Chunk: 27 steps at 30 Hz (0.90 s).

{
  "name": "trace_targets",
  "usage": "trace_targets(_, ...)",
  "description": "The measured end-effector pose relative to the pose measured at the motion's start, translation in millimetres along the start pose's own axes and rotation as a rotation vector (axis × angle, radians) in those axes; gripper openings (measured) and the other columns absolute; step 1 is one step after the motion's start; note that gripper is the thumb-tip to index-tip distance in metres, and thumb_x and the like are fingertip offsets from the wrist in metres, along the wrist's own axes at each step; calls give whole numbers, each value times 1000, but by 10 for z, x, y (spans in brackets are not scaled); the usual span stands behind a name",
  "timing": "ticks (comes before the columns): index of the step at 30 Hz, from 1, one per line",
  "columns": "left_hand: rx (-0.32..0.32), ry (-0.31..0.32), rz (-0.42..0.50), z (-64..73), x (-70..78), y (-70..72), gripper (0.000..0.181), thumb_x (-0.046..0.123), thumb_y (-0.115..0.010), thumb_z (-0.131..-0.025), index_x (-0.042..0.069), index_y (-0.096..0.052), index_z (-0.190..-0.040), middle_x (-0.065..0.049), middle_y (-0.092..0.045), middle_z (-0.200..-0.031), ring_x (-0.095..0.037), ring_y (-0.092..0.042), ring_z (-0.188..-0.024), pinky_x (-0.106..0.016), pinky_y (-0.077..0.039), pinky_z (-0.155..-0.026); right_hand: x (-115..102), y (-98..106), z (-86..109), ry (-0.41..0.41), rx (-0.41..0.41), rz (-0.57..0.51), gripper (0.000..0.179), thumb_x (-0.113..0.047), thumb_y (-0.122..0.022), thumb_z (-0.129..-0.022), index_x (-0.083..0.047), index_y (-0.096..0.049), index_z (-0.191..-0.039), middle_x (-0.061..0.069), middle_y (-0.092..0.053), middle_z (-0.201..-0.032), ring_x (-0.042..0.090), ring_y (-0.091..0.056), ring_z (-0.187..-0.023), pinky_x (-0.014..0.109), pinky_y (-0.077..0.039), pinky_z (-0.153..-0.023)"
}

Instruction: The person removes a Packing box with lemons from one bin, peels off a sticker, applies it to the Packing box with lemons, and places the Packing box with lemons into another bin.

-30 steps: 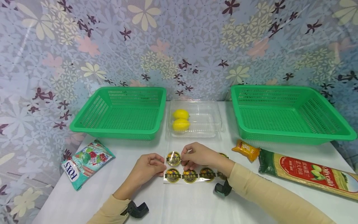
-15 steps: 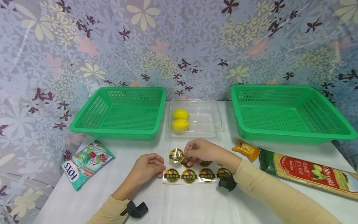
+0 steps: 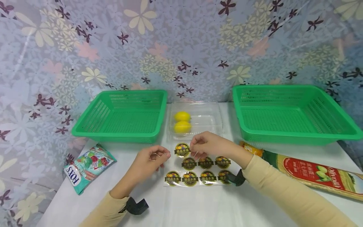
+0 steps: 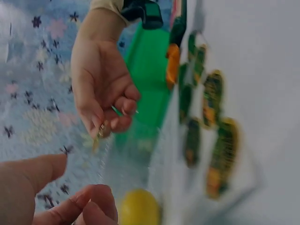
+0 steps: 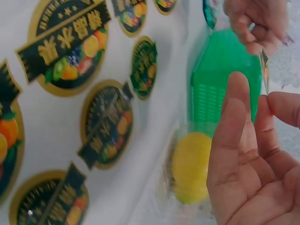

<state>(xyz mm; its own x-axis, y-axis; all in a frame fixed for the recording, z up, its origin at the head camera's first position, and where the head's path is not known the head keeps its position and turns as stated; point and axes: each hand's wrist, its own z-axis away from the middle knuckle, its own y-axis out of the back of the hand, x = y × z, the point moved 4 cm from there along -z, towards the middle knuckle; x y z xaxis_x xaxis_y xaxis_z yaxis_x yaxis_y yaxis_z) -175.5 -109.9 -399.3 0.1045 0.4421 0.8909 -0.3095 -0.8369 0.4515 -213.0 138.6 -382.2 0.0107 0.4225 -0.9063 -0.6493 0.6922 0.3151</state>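
My right hand (image 3: 210, 147) pinches one round black-and-gold fruit sticker (image 3: 181, 150) between thumb and index finger, its far edge free. The right wrist view shows that sticker (image 5: 264, 70) edge-on at the fingertips. Below it on the table lies a clear sticker sheet (image 3: 173, 164) with several like stickers in two rows and a bare spot at the upper left. My left hand (image 3: 148, 162) hovers just left of the held sticker, fingers loosely bent, holding nothing. In the left wrist view, the left thumb (image 4: 44, 169) stands apart from the fingers.
A clear plastic box (image 3: 210, 121) with two lemons (image 3: 182, 127) stands behind the hands, between a left green basket (image 3: 119, 138) and a right green basket (image 3: 297, 135). A Fox's candy bag (image 3: 89, 168) lies left; an orange packet (image 3: 251, 149) and a spaghetti pack (image 3: 317, 173) lie right.
My right hand has lifted the sticker off the sheet and moved it up and slightly right. The left hand has left the sheet's edge and risen toward the sticker.
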Motion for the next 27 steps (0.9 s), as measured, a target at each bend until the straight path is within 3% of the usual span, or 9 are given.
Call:
trace_targets(8, 1, -59, -10, -240, 419, -59, 21, 32, -79, -100, 13, -77, -110, -11, -78, -97, -38, -71, -75, -27, -55, -54, -103, 148, 74, 26, 18, 69, 17, -14, -58, -105, -1, -69, -105, 22, -78, -107, 26, -78, -91, 46, -68, -88)
trace_targets(12, 27, -88, -11, -361, 559, -86, 22, 31, -81, -98, 12, -76, -109, -12, -77, -93, -26, -70, -66, -26, -53, -52, -169, 283, 126, 27, 44, 116, 18, -16, -59, -105, -2, -70, -107, 15, -79, -105, 27, -78, -93, 43, -67, -88)
trace_targets(18, 40, -91, 8, -511, 647, -94, 16, 26, -79, -99, 11, -77, -105, -4, -73, -84, -17, -63, -58, -24, -46, -49, -251, 448, 153, 22, 66, 122, 19, -16, -58, -107, -2, -69, -110, 11, -79, -105, 22, -78, -94, 36, -66, -85)
trace_targets(23, 9, -95, 43, -651, 684, -118, 12, 19, -75, -101, 7, -78, -100, -3, -71, -77, -19, -60, -59, -24, -47, -50, -297, 574, 173, 28, 82, 133, 21, -17, -59, -108, -1, -70, -111, 10, -78, -107, 28, -77, -99, 39, -66, -90)
trace_targets(27, 18, -79, 46, -778, 707, -140, 12, 19, -75, -101, 8, -78, -100, -2, -70, -73, -21, -60, -59, -24, -46, -51, -307, 681, 171, 34, 115, 154, 22, -17, -58, -108, 0, -72, -112, 11, -78, -108, 25, -77, -98, 38, -66, -89)
